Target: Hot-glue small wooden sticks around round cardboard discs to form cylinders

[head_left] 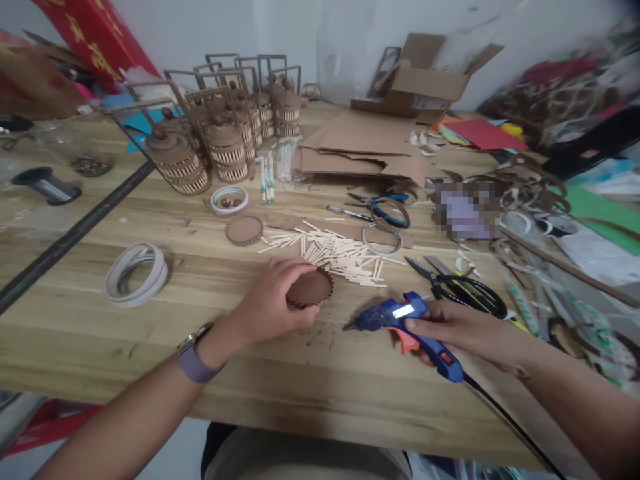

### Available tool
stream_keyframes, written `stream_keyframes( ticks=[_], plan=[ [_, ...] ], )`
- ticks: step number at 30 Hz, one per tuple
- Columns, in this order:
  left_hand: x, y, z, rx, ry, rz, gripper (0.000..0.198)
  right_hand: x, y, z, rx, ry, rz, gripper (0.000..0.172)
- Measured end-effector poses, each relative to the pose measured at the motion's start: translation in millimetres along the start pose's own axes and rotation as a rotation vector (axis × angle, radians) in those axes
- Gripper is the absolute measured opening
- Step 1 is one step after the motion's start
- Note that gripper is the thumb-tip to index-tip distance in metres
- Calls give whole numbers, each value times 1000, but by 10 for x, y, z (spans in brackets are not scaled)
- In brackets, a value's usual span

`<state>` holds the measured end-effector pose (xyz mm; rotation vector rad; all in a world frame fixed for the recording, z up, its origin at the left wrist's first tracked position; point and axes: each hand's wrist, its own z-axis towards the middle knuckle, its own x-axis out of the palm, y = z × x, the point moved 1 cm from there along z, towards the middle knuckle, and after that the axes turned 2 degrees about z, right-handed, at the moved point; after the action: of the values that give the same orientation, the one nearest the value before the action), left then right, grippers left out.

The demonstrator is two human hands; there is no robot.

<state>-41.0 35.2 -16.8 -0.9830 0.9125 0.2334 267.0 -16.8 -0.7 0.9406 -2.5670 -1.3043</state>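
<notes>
My left hand (273, 300) grips a round brown cardboard disc (311, 288) with a corrugated rim, lying flat on the wooden table (210, 373). My right hand (457, 330) holds a blue hot glue gun (407, 322) with an orange trigger, its nozzle pointing left toward the disc and a short way from it. A pile of short pale wooden sticks (340, 257) lies just behind the disc. A second cardboard disc (244, 230) sits farther back.
Several finished cardboard lantern-like baskets (220, 143) stand at the back. Tape rolls (136, 273), black scissors (463, 287), blue pliers (383, 207), flat cardboard sheets (365, 147), an open box (425, 77) and scrap clutter on the right surround the work spot.
</notes>
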Motion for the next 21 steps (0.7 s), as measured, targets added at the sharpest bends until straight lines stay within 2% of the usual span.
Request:
stream_keyframes(
  ticks=[3, 6, 9, 10, 12, 16, 21],
  plan=[
    [32, -8, -1, 20, 32, 12, 56, -68, 103, -42, -62, -88, -455, 50],
    [66, -12, -3, 46, 84, 31, 59, -142, 241, -44, -30, -362, -941, 44],
    [101, -13, -8, 74, 135, 43, 64, -137, 403, 78, -105, -621, -1141, 30],
    [112, -10, -11, 80, 147, 49, 65, -107, 455, 150, -184, -627, -1149, 25],
    [133, 3, -14, 85, 160, 65, 68, -27, 540, 312, -281, -553, -1165, 19],
    [175, 47, -12, 86, 176, 93, 72, 83, 626, 548, -213, -458, -1268, 19],
    [216, 68, -4, 76, 213, 115, 74, 41, 622, 511, -227, -477, -1292, 19]
  ],
)
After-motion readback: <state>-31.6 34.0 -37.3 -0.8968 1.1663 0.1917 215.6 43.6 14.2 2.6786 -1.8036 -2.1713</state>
